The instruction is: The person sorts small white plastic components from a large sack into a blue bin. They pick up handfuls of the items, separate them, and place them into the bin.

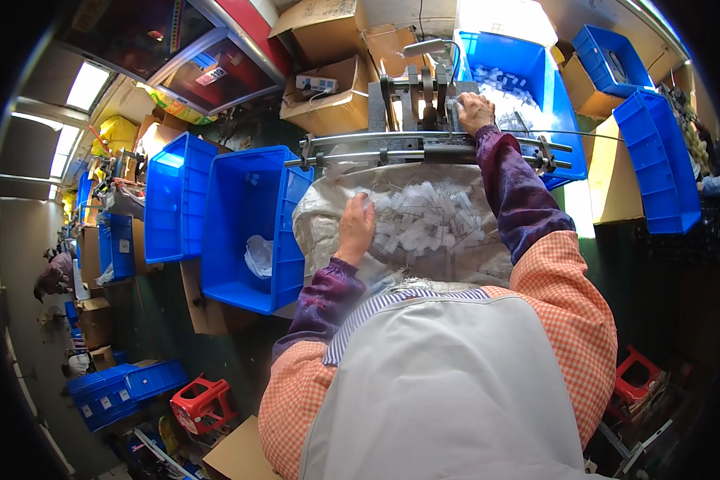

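A pile of small translucent white plastic pieces with thin metal pins [428, 216] lies on a pale cloth [316, 204] spread in front of me. At the left side of this pile is my left hand [355, 228], its fingers drawn together; a whitish blur at the tips cannot be made out. My right hand [477, 113] reaches forward to the right side of a metal bench machine [424, 96], with bent fingers closed together. Whatever is between those fingers is hidden. Horizontal metal rods [360, 157] run across the machine's front, between it and the cloth.
Behind my right hand stands a blue bin [564, 112] holding many white pieces. To the left, another blue bin [244, 216] has a clear plastic bag in it. Cardboard boxes [328, 88] stand beyond the machine. Red stools [202, 404] are behind me.
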`<action>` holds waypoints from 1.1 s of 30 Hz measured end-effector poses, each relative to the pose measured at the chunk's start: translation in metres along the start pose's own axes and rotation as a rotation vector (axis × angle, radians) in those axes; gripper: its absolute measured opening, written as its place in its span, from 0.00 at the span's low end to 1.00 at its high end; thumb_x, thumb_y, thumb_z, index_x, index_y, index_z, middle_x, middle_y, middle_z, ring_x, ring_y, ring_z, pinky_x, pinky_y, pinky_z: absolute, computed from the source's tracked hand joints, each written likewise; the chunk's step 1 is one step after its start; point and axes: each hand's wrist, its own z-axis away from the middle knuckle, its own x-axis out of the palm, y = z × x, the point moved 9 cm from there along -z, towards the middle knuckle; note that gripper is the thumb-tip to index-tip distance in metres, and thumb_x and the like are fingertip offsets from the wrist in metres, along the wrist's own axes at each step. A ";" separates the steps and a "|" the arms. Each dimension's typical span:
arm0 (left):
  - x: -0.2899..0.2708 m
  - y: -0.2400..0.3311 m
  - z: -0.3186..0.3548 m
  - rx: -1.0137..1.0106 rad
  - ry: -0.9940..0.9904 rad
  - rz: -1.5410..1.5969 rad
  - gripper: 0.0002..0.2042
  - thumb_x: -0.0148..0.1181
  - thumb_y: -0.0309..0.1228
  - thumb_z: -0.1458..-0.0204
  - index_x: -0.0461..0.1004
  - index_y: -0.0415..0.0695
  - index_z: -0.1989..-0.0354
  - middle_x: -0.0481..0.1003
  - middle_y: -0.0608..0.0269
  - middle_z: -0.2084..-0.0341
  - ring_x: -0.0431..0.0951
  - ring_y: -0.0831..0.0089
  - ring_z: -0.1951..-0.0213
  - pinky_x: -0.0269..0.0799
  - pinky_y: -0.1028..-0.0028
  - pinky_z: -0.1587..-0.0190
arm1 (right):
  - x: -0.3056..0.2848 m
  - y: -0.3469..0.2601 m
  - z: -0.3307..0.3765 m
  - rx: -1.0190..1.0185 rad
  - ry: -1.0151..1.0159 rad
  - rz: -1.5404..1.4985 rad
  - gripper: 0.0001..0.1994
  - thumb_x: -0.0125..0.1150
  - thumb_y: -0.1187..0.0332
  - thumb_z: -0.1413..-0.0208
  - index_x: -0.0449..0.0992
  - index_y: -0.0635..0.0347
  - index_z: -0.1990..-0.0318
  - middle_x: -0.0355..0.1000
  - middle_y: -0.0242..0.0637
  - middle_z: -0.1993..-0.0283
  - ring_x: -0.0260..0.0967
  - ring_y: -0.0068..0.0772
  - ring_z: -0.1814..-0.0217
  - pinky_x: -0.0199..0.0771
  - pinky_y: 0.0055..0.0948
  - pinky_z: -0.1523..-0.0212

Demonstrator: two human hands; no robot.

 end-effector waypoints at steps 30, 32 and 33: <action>-0.014 0.070 -0.013 0.321 0.010 0.228 0.10 0.49 0.18 0.51 0.67 0.40 0.60 0.67 0.53 0.64 0.69 0.55 0.61 0.66 0.67 0.58 | 0.000 -0.058 0.017 0.026 0.036 0.219 0.13 0.52 0.61 0.54 0.74 0.51 0.61 0.66 0.35 0.58 0.57 0.39 0.50 0.51 0.42 0.49; -0.011 0.068 -0.015 0.277 -0.028 0.226 0.10 0.48 0.19 0.51 0.68 0.41 0.60 0.67 0.53 0.65 0.69 0.56 0.61 0.66 0.67 0.58 | -0.001 -0.046 0.017 0.041 0.015 0.220 0.13 0.51 0.61 0.54 0.74 0.51 0.61 0.67 0.35 0.58 0.58 0.39 0.50 0.52 0.42 0.49; -0.011 0.069 -0.015 0.284 -0.036 0.216 0.10 0.49 0.19 0.51 0.68 0.41 0.60 0.66 0.54 0.66 0.69 0.57 0.63 0.66 0.67 0.60 | -0.003 -0.039 0.017 0.049 0.005 0.220 0.13 0.51 0.61 0.54 0.74 0.51 0.61 0.67 0.35 0.58 0.58 0.39 0.51 0.52 0.42 0.49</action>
